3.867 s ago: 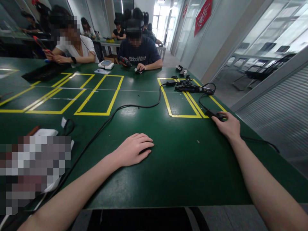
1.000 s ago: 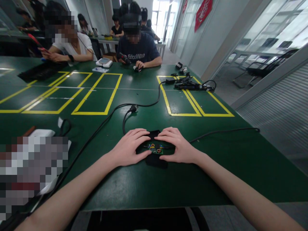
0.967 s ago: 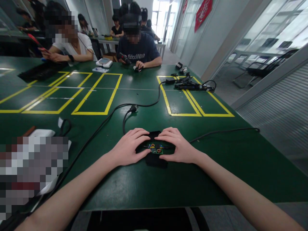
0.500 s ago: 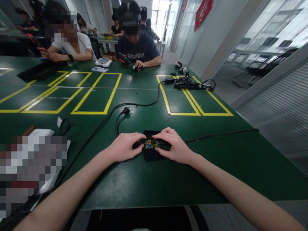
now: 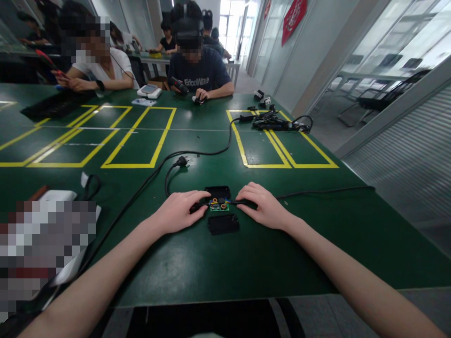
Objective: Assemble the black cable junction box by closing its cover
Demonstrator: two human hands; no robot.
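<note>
A small green circuit board (image 5: 220, 207) with orange ring coils lies between my hands, joined to black cable at both sides. My left hand (image 5: 178, 212) pinches the thick black cable end (image 5: 198, 205) at the board's left edge. On the other side, my right hand (image 5: 263, 206) has its thumb and fingers closed round the black cable (image 5: 242, 202) just right of the board. One black plastic case half (image 5: 219, 191) sits behind the board, partly covered by it. The other case half (image 5: 223, 224) lies in front, apart from the board and both hands.
A black plug (image 5: 182, 162) on a short cord lies beyond my left hand. A long black cable (image 5: 144, 182) crosses the green table. Black cables (image 5: 273, 123) are bundled at the back right. Blurred items (image 5: 49, 239) sit at left. Two people work across the table.
My hands have moved apart and off the board onto the cables at its sides. Both case halves now show more fully, and a gap separates the front one from the board.
</note>
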